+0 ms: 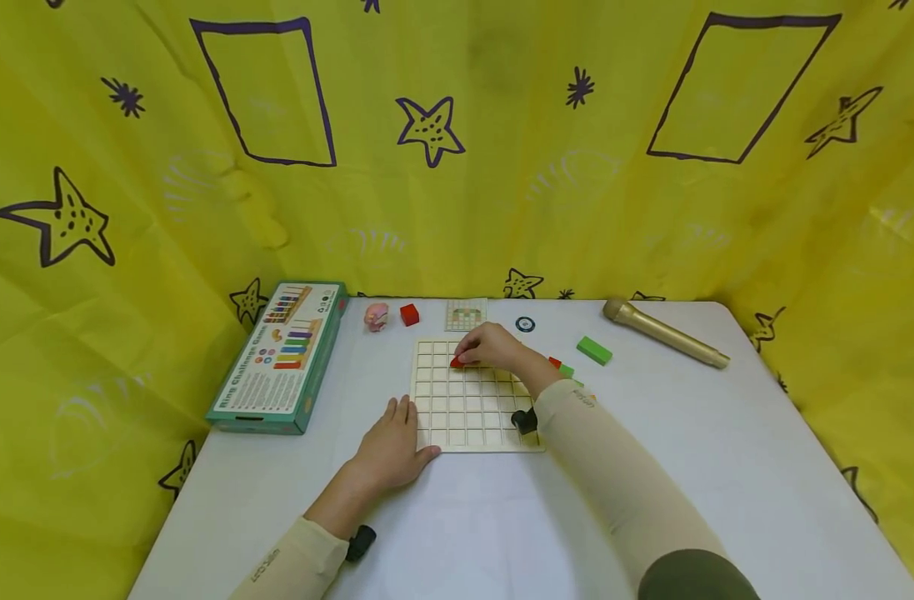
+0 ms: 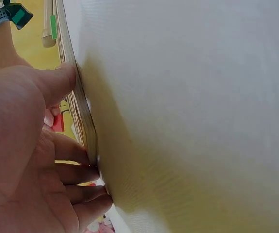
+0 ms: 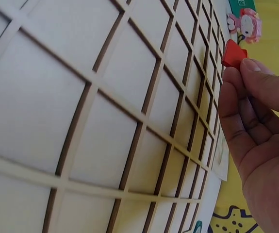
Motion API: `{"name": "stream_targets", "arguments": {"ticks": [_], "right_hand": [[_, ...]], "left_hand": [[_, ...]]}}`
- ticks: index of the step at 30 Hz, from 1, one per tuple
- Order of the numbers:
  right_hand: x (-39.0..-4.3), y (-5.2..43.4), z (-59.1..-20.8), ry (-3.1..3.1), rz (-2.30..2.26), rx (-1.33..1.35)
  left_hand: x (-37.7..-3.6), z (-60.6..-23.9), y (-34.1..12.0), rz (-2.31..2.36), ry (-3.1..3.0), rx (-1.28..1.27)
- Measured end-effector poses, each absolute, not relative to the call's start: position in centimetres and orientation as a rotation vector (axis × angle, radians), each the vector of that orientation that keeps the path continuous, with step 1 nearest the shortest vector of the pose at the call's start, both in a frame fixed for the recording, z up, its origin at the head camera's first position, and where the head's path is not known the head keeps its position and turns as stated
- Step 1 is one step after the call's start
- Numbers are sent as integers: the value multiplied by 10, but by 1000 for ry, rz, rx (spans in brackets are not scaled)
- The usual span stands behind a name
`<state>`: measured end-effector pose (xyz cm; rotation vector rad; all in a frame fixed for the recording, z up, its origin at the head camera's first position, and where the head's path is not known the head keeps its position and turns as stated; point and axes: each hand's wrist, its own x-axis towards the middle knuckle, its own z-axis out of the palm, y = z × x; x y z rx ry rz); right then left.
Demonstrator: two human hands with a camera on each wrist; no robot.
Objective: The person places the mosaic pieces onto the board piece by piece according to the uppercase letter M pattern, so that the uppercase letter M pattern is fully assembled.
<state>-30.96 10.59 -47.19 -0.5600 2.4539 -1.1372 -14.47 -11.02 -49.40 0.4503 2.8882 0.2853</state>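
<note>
A pale wooden grid board lies flat on the white table. Over its far rows is my right hand, pinching a small red block between thumb and fingertips; in the right wrist view the block stands out past the fingertips, with angled sides. My left hand rests at the board's near left corner. Its thumb lies along the near edge and its extended fingers along the left side, as the left wrist view also shows. My right forearm hides part of the board's right side.
Behind the board are a pink figurine, a red cube, a printed grid card and a round token. A green block and golden microphone lie right; a game box lies left. Small red and green pieces show beyond my right forearm.
</note>
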Motion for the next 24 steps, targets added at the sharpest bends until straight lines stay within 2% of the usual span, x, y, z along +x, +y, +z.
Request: {"name": "stream_targets", "arguments": {"ticks": [24], "right_hand": [[-306, 75, -483, 2476, -1012, -642]], "left_hand": [[-145, -494, -110, 267, 2892, 471]]}}
